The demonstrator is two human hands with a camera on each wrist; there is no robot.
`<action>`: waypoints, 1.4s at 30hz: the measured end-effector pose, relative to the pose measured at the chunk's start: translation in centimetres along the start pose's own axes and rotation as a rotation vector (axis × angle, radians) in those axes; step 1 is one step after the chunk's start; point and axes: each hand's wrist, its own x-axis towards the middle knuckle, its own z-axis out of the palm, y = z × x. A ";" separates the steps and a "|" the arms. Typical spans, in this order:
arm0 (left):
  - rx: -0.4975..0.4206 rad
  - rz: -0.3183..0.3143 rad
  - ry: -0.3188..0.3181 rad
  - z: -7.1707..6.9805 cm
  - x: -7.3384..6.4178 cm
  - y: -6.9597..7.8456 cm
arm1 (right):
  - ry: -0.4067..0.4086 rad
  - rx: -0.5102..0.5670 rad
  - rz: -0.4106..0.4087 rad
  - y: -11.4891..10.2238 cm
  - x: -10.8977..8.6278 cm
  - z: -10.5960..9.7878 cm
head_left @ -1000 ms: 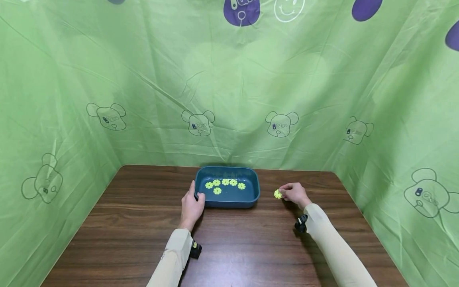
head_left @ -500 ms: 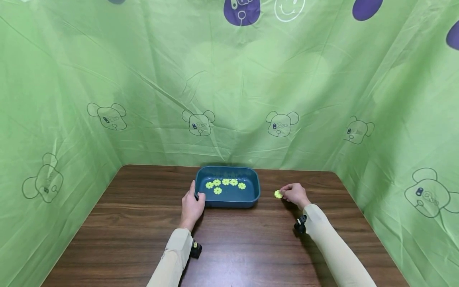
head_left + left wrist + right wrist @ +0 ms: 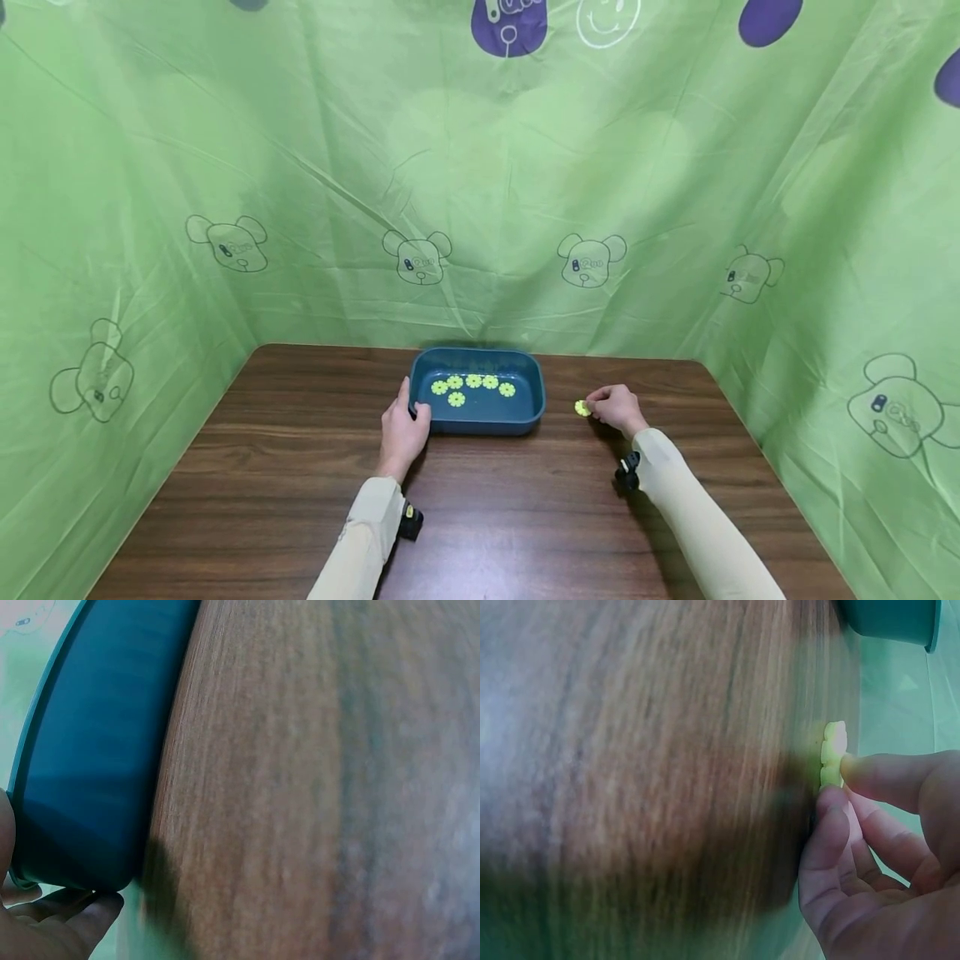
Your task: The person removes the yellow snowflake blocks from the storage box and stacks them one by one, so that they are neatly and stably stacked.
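A dark blue rectangular plastic basin [image 3: 480, 427] stands at the far side of the table, with several yellow flower-shaped pieces [image 3: 457, 400] lying flat on its floor. My left hand [image 3: 402, 432] grips the basin's near left corner, thumb over the rim and fingers along the outside wall; the left wrist view shows fingertips [image 3: 97, 915] against that wall. To the right of the basin, my right hand [image 3: 617, 407] pinches another yellow flower-shaped piece [image 3: 833, 750] between thumb and fingers. That piece is close over the tabletop, partly covered by the fingertips.
The brown wood-grain table [image 3: 510, 517] reaches back to a green cloth [image 3: 495, 183] printed with bear outlines, which hangs behind and on both sides. Black wrist cameras [image 3: 410, 521] sit on both sleeves.
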 end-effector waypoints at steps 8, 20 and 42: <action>0.002 0.008 0.009 0.3 0.0 -0.3 | 0.014 -0.026 -0.010 0.3 0.1 0.3; 0.002 -0.005 0.003 0.2 0.0 -0.4 | 0.021 -0.057 -0.012 -0.2 0.0 0.4; 0.005 -0.006 0.002 0.0 0.1 -0.2 | 0.060 -0.168 -0.323 -12.8 1.8 3.9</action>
